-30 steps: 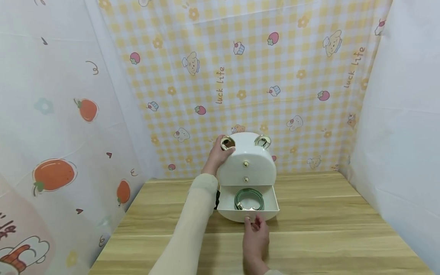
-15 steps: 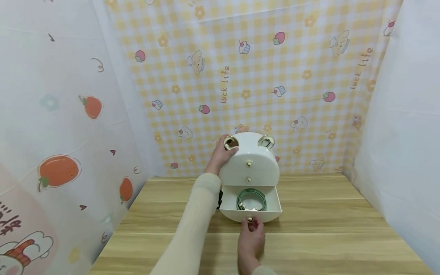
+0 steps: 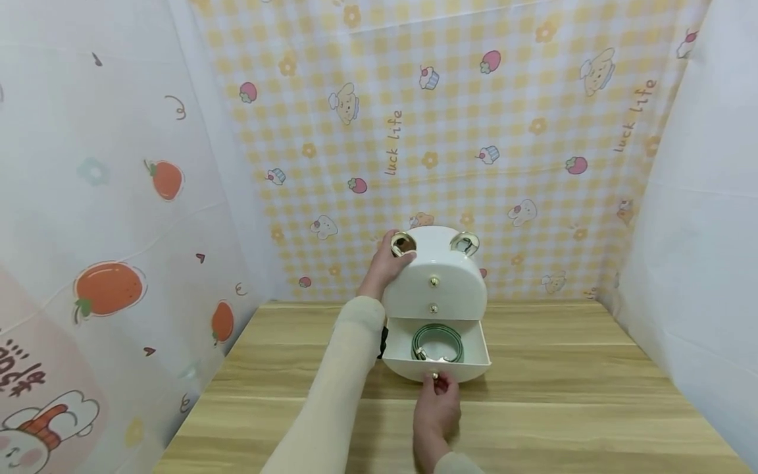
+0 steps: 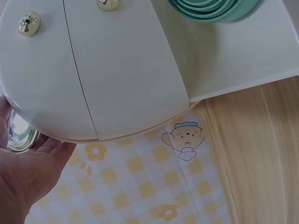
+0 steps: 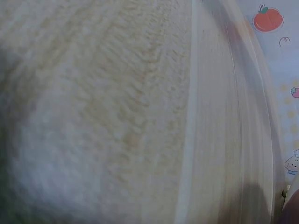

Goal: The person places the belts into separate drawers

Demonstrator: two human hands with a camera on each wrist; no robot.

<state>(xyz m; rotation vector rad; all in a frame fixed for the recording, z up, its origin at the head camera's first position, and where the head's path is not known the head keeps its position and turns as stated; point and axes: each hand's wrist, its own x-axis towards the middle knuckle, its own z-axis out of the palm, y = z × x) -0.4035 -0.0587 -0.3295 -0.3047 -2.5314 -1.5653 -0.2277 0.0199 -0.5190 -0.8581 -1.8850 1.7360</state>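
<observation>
A white drawer box (image 3: 435,266) with round gold ears stands on the table, its bottom drawer (image 3: 399,339) pulled out. Inside the drawer lies a coiled green belt (image 3: 456,342) with a metal buckle. My left hand (image 3: 385,263) grips the box's upper left side at the gold ear (image 3: 404,244), thumb in front; the left wrist view shows that hand (image 4: 35,168) with fingers tucked behind. Down at the drawer front, my right hand (image 3: 437,408) pinches the small gold knob (image 3: 435,376) between thumb and fingers. The right wrist view is mostly a blurred sleeve (image 5: 93,116).
The wood-grain table (image 3: 551,395) extends on both sides of the box. Behind it hangs a yellow checked cloth (image 3: 438,131), with a fruit-print sheet (image 3: 130,230) at left and a white one (image 3: 687,230) at right. Two more gold knobs mark the shut upper drawers.
My right thumb and fingers have shifted slightly left to close around the knob. The view has swung a little left. Drawer, belt and left hand stay much as they were.
</observation>
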